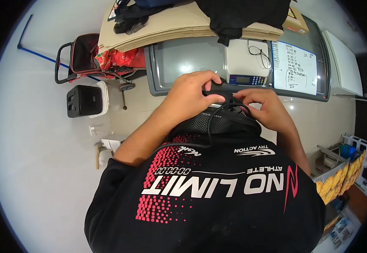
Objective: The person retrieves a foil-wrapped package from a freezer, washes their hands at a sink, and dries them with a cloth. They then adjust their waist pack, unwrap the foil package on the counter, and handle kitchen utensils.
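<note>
Close in front of my waist, my left hand (192,95) is closed on the edge of a black band-like item (222,89), thumb below and fingers above. Across from it, my right hand (264,106) has its curled fingers and thumb on the other end of the same dark item. What exactly the item is, I cannot make out. Black mesh fabric (204,123) lies just under the hands. A black cable (210,133) loops up from my printed black shirt (217,211) to the right hand.
Ahead stands a grey-rimmed glass-topped counter (183,52) with a digital scale (249,63), a handwritten whiteboard (297,69) and stacked brown cardboard (171,21) with black clothes on it. Left are a red cart (84,55) and a black box-like device (84,101). A metal rack (339,156) stands right.
</note>
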Available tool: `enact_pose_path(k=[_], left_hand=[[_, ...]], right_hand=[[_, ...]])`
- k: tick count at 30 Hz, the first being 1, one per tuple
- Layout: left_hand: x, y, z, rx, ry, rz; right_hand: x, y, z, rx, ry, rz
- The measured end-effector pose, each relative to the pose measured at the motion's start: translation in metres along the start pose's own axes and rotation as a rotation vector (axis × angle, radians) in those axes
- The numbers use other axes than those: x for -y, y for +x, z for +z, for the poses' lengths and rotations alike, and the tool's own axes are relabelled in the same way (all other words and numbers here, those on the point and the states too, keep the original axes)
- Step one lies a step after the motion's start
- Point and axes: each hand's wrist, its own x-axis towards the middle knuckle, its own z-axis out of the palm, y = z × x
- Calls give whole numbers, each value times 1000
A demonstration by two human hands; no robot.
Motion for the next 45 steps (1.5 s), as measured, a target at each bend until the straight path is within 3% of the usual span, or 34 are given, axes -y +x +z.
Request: enact_pose_path(k=[2, 7, 11, 13, 14, 18, 19, 21, 24, 26, 28, 29, 31, 35, 39, 41, 45], left_hand=[[3, -3, -1, -60, 61, 16], [27, -21, -2, -51, -313, -74], [19, -18, -10, 84, -68, -3], [50, -29, -26, 122, -418, 57], [58, -43, -43, 115, -473, 89], [73, -118, -96, 165, -288, -430], [74, -129, -92, 163, -291, -438], [80, -151, -80, 164, -366, -507], [76, -150, -58, 141, -291, -431], [68, -138, -43, -58, -350, -356], [65, -123, -33, -123, -290, -282], [65, -117, -26, -178, -238, -218], [64, -106, -21, -282, -138, -82], [67, -111, -44, -194, -157, -110], [65, -140, -70, -106, -274, -207], [63, -154, -87, 91, -386, -429], [84, -188, -87, 223, -326, -456]], right_hand=[[-3, 6, -9, 61, -50, -20], [-13, 45, -25, 338, 116, 65], [17, 137, -9, 373, -175, 90], [10, 180, 27, 597, 29, 11], [17, 193, 46, 751, -19, -71], [25, 206, 121, 1324, -162, -77], [29, 207, 131, 1331, -157, -79], [38, 204, 145, 1449, -321, -285], [66, 204, 136, 1312, -534, -416], [86, 208, 123, 1146, -750, -550], [83, 208, 87, 975, -660, -701], [90, 203, 71, 967, -664, -705], [104, 186, 41, 828, -649, -361], [89, 158, -5, 671, -626, -397], [78, 136, 11, 509, -484, -478], [72, 130, 28, 390, -372, -558], [53, 142, 44, 448, -415, -659]])
